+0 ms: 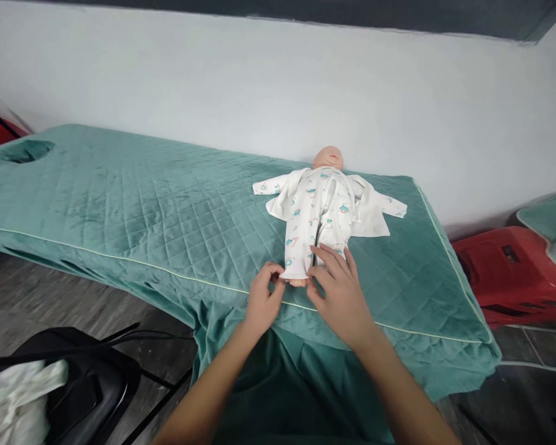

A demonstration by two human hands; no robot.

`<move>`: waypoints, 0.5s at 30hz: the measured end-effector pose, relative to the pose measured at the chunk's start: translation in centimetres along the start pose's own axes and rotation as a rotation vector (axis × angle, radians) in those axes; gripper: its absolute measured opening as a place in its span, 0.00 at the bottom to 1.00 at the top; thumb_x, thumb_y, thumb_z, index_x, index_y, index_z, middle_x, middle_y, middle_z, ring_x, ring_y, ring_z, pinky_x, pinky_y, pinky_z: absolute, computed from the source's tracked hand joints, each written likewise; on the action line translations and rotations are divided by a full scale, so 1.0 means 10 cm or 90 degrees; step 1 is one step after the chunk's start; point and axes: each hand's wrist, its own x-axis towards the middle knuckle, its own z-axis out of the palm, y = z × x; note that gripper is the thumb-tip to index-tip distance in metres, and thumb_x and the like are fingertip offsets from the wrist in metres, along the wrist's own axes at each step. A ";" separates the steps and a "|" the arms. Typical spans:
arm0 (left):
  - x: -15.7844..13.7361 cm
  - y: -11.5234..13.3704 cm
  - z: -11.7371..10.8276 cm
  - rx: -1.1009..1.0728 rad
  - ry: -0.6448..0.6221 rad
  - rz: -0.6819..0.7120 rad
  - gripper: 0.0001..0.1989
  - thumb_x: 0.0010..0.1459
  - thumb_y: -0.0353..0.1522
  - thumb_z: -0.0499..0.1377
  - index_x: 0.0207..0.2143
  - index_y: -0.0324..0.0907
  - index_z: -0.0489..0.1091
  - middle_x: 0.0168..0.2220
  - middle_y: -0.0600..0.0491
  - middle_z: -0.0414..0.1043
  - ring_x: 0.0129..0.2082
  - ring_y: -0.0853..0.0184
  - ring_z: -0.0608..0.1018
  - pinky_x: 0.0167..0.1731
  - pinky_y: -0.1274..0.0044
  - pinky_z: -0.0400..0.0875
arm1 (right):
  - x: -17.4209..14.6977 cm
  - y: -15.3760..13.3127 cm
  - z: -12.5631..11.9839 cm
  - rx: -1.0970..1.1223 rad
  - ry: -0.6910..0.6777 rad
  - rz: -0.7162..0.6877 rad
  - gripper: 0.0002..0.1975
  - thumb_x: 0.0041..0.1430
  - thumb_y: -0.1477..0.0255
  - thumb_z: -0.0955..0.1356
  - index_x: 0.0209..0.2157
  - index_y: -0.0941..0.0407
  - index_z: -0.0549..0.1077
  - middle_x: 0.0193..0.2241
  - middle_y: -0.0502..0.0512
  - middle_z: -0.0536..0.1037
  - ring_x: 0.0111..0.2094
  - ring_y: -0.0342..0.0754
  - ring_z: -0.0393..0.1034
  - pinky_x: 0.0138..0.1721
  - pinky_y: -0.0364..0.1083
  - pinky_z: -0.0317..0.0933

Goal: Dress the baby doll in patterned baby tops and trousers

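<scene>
Doll: a baby doll (328,158) lies on its back near the right end of the bed, head toward the wall, feet toward the near edge.
Garment: a white printed sleepsuit (315,216) covers the body; its jacket part lies open, with both sleeves spread flat to either side.
Trouser leg: the hem of the left-hand leg (294,267) sits at the doll's ankle, with a bare foot (298,282) showing just below it.
Left hand: the left hand (262,301) is at that hem, thumb and fingertips pinched together on the cloth edge.
Right hand: the right hand (340,290) lies palm down over the other trouser leg, fingers spread and flat, touching the fabric; nothing is clasped in it.
Bed: a massage bed under a quilted teal cover (157,210), with a face hole (26,151) at the far left end.
Wall: a plain white wall (278,80) stands just behind the doll's head.
Surroundings: a red plastic stool (505,272) stands to the right of the bed; a black chair (83,377) holding pale cloth (18,402) is at lower left.
</scene>
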 end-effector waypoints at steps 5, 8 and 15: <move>-0.02 -0.09 0.06 0.137 -0.007 -0.002 0.07 0.63 0.30 0.55 0.44 0.44 0.68 0.39 0.51 0.73 0.40 0.64 0.76 0.42 0.71 0.72 | -0.14 0.23 0.03 0.117 0.061 0.073 0.06 0.66 0.73 0.63 0.38 0.51 0.71 0.59 0.57 0.71 0.63 0.57 0.62 0.63 0.66 0.56; 0.00 -0.09 0.09 0.222 -0.026 0.052 0.10 0.63 0.31 0.56 0.47 0.43 0.66 0.40 0.50 0.72 0.42 0.61 0.75 0.44 0.68 0.71 | -0.26 0.37 0.06 0.153 0.103 0.143 0.07 0.66 0.72 0.63 0.42 0.49 0.71 0.59 0.59 0.69 0.61 0.58 0.63 0.56 0.63 0.65; 0.03 -0.09 0.15 0.354 -0.049 0.100 0.13 0.63 0.29 0.56 0.50 0.42 0.66 0.40 0.48 0.75 0.40 0.58 0.75 0.40 0.66 0.70 | -0.42 0.58 0.34 0.085 0.137 0.204 0.16 0.61 0.74 0.65 0.50 0.52 0.68 0.51 0.64 0.71 0.53 0.60 0.68 0.52 0.63 0.67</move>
